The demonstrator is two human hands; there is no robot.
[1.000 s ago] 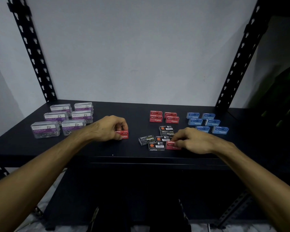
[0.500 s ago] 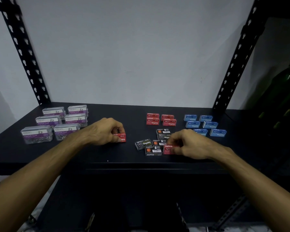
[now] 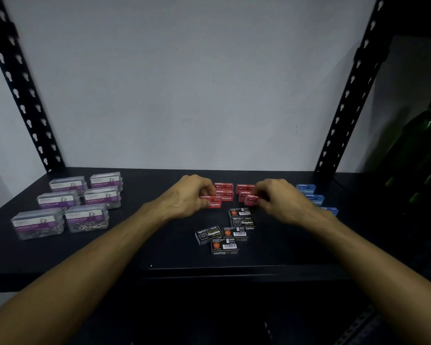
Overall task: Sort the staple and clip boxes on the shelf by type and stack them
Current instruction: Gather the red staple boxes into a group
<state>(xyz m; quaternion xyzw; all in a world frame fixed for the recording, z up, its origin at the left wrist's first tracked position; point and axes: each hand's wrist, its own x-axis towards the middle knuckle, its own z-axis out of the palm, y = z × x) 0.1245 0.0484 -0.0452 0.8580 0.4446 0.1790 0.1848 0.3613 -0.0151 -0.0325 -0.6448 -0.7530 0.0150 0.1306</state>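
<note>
We are holding a red staple box in each hand at the back middle of the shelf [image 3: 125,247]. Our left hand [image 3: 188,196] is curling its fingers round one red staple box [image 3: 212,201], which is sitting just in front of the left pair of red boxes [image 3: 224,191]; whether it is touching them we cannot tell. Our right hand [image 3: 281,199] is pinching a second red box [image 3: 251,199] between thumb and fingertips, and this box is tilting slightly against the right pair of red boxes [image 3: 244,188] behind it. Both arms are reaching in from the bottom corners of the view.

Nearer to us, the black staple boxes [image 3: 223,239] are lying in a loose cluster: two by the right hand, one above the other in the view, and three closer to the shelf's front edge, some showing barcode faces and some the word Staples.

To the right, partly hidden behind the right hand and wrist, the blue boxes [image 3: 309,192] are sitting in a slanting row. Well apart on the left, six clear paper clip boxes [image 3: 85,202] with purple labels are standing in two rows.

Black perforated uprights [image 3: 23,95] are rising at both sides against a pale wall [image 3: 184,83], and something dark green [image 3: 423,150] is showing dimly at the far right.
</note>
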